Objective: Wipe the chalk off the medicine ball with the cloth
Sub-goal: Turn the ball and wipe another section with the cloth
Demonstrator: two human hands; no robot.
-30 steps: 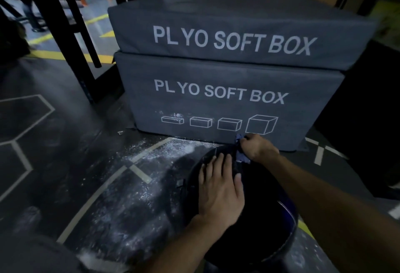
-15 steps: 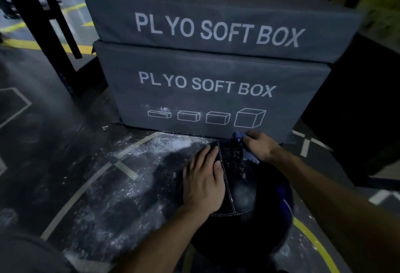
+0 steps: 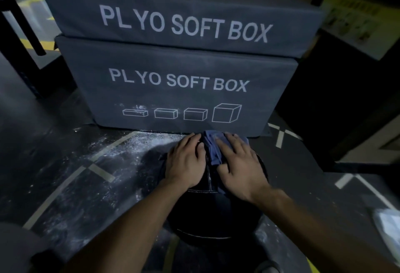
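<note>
A black medicine ball (image 3: 213, 214) with pale stitched seams rests on the dark gym floor right in front of me. My left hand (image 3: 187, 161) lies flat on the ball's upper left side, fingers spread, holding nothing. My right hand (image 3: 240, 164) presses a blue cloth (image 3: 213, 147) flat against the ball's upper right side. The cloth bunches out between the two hands and past my right fingertips. Both hands hide most of the ball's top.
Two stacked grey boxes (image 3: 179, 77) marked PLYO SOFT BOX stand directly behind the ball. White chalk dust (image 3: 121, 149) is scattered over the floor to the left. A pale crumpled object (image 3: 388, 224) lies at the right edge. Dark rack posts (image 3: 19, 12) rise at the far left.
My right hand has slid with the cloth from the ball's far edge back onto its top, flattening out. My left hand has shifted up and left. The view has come closer.
</note>
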